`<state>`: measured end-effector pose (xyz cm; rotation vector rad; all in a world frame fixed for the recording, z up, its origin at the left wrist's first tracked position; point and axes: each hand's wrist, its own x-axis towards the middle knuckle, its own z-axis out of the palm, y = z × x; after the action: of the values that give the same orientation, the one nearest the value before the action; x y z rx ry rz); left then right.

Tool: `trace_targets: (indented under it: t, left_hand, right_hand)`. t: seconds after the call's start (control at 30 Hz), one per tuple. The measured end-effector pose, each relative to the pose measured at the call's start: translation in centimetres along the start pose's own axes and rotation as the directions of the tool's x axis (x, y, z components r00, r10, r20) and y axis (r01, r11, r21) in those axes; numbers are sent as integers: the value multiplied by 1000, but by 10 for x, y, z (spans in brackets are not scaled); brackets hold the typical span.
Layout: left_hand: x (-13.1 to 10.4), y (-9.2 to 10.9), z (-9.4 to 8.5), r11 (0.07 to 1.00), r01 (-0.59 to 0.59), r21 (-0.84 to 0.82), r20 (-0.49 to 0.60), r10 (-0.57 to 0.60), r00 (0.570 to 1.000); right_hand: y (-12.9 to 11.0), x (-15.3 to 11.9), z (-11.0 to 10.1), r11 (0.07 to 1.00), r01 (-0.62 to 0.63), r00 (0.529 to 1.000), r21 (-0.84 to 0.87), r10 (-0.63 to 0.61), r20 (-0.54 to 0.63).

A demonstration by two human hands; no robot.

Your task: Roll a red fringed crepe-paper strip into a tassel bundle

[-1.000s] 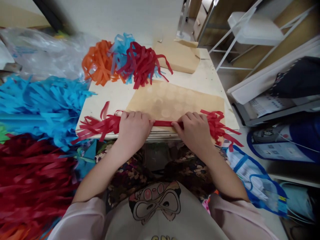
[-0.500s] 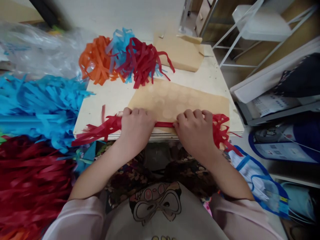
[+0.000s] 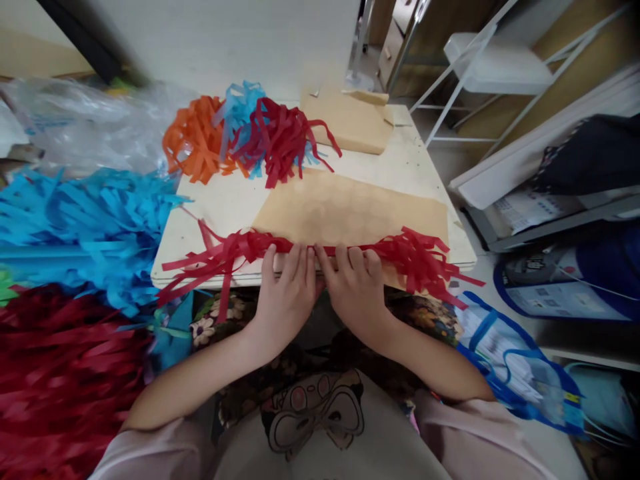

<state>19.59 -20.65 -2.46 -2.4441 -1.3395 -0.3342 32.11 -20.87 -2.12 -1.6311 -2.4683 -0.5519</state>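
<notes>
As LH (image 3: 285, 300) & RH (image 3: 356, 292) touch ctr, red fringe (image 3: 413, 259) flares L/R.

We see 1 white folding chair (image 3: 500, 63) at the far right, 1 dark cloth (image 3: 590, 160) nearer, and crumpled clear plastic (image 3: 110, 127) at the left.

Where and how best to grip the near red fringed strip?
I'd pinch the red fringed strip at its narrow middle, from the near side of the white table, palms down: the gathered band there runs along the edge, while both ends splay into loose strands.
</notes>
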Motion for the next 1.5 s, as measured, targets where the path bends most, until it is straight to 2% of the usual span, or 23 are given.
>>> trace_targets:
  t: [0.13,0.27,0.37,0.47,0.57,0.67,0.83,0.93,1.07,1.23,1.4,1.5]
  left_hand:
    - [-2,5,0,996,62,-63,18,-61,998]
    - [3,-1,-2,997,76,-27,-38,-77,996]
    - [10,-15,-7,1000,0,-28,-57,-2,998]
    - [15,-31,-15,988,-144,-62,-12,143,990]
    - [15,-38,-19,973,-229,-38,13,229,973]
    - [13,-37,-20,968,-250,-8,-3,250,968]
    - [13,-30,-21,981,-194,-28,3,194,981]
    - [11,-26,-22,987,-149,-60,17,150,989]
    - [6,-21,-19,997,-45,-65,-27,43,999]
    - [3,-16,-13,995,33,-98,-81,-41,996]
    - [3,-12,-11,989,145,-37,-57,-147,988]
    - [3,-11,-12,976,217,-7,-35,-217,976]
  right_hand:
    - [10,-8,3,997,-61,998,-50,59,-30]
    - [22,-14,1,990,-84,996,-110,79,-52]
    - [25,-13,-4,998,-37,999,-43,37,4]
    - [27,-9,-9,1000,-4,999,11,3,50]
    - [30,-8,-9,1000,25,999,4,-25,24]
    - [32,-10,-7,999,44,999,15,-43,-7]
    - [23,-10,-6,998,47,997,37,-45,-59]
    - [15,-2,-6,989,124,991,87,-118,-62]
    - [14,10,-7,956,212,977,205,-214,-10]
    - [13,19,-7,946,103,994,307,-108,-1]
    - [9,20,-2,946,76,997,317,-78,-7]
    - [13,16,0,964,76,997,255,-73,-20]
